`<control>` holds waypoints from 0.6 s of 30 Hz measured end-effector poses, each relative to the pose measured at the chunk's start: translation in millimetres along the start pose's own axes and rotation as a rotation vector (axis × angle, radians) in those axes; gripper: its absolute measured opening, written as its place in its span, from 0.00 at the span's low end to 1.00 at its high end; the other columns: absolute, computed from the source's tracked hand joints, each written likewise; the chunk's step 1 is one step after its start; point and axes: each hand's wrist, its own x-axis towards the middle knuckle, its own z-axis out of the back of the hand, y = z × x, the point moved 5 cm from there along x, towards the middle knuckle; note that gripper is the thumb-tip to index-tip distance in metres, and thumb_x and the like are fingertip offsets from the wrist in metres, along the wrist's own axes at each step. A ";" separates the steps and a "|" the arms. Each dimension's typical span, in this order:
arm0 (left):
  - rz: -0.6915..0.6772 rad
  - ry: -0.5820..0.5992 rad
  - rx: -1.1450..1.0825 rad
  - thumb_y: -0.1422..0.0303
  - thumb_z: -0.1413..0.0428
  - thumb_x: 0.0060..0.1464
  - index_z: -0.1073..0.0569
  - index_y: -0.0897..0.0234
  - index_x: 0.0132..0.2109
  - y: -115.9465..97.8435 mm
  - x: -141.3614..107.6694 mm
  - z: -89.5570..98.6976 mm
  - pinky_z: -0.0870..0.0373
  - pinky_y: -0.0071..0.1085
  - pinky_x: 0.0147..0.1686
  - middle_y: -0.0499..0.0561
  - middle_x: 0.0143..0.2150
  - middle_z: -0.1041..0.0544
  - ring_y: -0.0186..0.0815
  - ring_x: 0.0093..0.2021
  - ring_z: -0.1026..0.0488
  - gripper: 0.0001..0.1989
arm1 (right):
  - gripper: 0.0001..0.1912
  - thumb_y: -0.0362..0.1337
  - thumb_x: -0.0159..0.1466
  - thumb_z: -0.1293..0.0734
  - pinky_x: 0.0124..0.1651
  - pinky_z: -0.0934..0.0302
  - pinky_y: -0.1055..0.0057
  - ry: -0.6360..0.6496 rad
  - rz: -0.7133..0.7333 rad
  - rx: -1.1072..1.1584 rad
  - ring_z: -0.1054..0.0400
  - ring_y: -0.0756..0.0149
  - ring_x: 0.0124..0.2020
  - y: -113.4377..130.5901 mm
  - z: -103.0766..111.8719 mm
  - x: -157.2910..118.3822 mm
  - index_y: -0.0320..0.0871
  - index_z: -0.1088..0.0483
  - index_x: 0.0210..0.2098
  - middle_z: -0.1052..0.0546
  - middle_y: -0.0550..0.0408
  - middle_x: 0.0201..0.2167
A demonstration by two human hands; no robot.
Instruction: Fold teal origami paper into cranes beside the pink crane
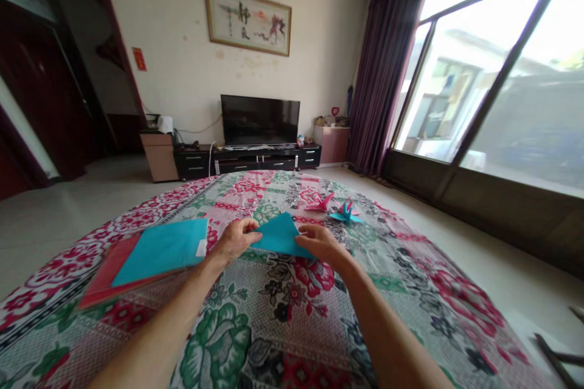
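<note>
A blue sheet of origami paper (279,234), folded into a triangle, is held up just over the flowered tablecloth (292,322). My left hand (238,238) pinches its left corner between thumb and fingers. At the right side, my right hand (319,242) grips the other edge the same way. The triangle's peak points away from me, its long edge towards me. Beyond my right hand stand a blue folded paper crane (347,214) and a pink paper crane (322,202); more pink paper shows behind the blue one.
Left of my left arm lies a pack of blue paper (159,249) with a white label, on top of a pack of red paper (103,273). Past the table are a television (260,121) on a low cabinet, a dark curtain (378,67) and a large window (515,85).
</note>
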 end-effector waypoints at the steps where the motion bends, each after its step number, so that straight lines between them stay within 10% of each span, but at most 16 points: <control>1: 0.032 -0.040 -0.066 0.65 0.40 0.34 0.30 0.65 0.28 1.4 0.4 5.3 0.41 0.26 0.28 0.42 0.23 0.31 0.29 0.25 0.36 0.12 | 0.18 0.43 0.51 0.32 0.27 0.41 0.74 0.073 -0.012 0.152 0.31 0.66 0.30 -0.4 -1.4 -0.7 0.41 0.28 0.39 0.23 0.53 0.33; 7: 0.078 -0.157 -0.334 0.64 0.37 0.32 0.30 0.66 0.30 10.1 1.5 16.1 0.41 0.26 0.31 0.43 0.25 0.30 0.29 0.27 0.36 0.15 | 0.19 0.48 0.53 0.31 0.29 0.37 0.76 0.054 -0.043 0.871 0.28 0.68 0.32 -8.1 -9.5 -6.4 0.46 0.31 0.41 0.24 0.55 0.31; 18: 0.011 0.004 -0.281 0.60 0.37 0.35 0.27 0.66 0.42 -3.0 -4.3 6.6 0.36 0.27 0.33 0.48 0.30 0.27 0.35 0.33 0.31 0.25 | 0.15 0.42 0.46 0.27 0.29 0.39 0.75 -0.198 0.075 0.835 0.32 0.71 0.27 -5.5 -21.7 -9.7 0.41 0.27 0.32 0.24 0.57 0.26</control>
